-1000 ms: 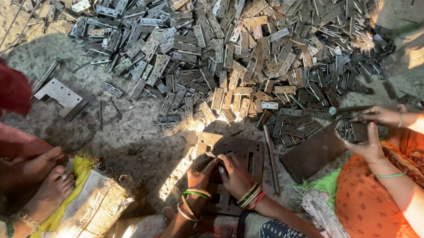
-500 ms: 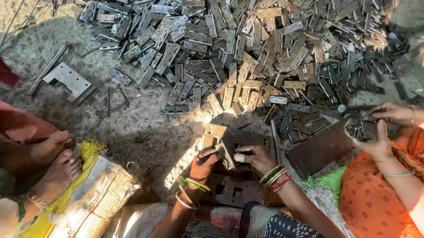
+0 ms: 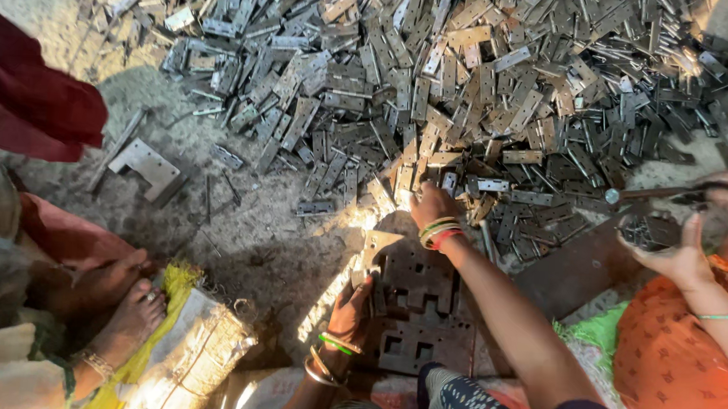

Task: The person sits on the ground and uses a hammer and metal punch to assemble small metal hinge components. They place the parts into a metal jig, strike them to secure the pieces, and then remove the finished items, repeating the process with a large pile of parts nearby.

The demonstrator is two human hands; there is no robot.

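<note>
A big heap of flat grey metal hinge pieces (image 3: 439, 74) covers the ground ahead of me. My right hand (image 3: 431, 207), with bangles at the wrist, reaches out to the heap's near edge and rests on the pieces there; whether it grips one I cannot tell. My left hand (image 3: 351, 309) holds a metal hinge piece (image 3: 371, 251) upright at the left edge of a dark slotted metal block (image 3: 425, 309) that lies in front of me.
On the right a person in orange holds a thin tool (image 3: 659, 193) and a handful of pieces (image 3: 650, 232). At the left are another person's bare feet (image 3: 126, 304), a red cloth (image 3: 29, 108), a straw bundle (image 3: 195, 354) and a metal bracket (image 3: 149, 166).
My right hand has left the block and stretched forward to the edge of the heap. My left hand has stayed by the block with its piece.
</note>
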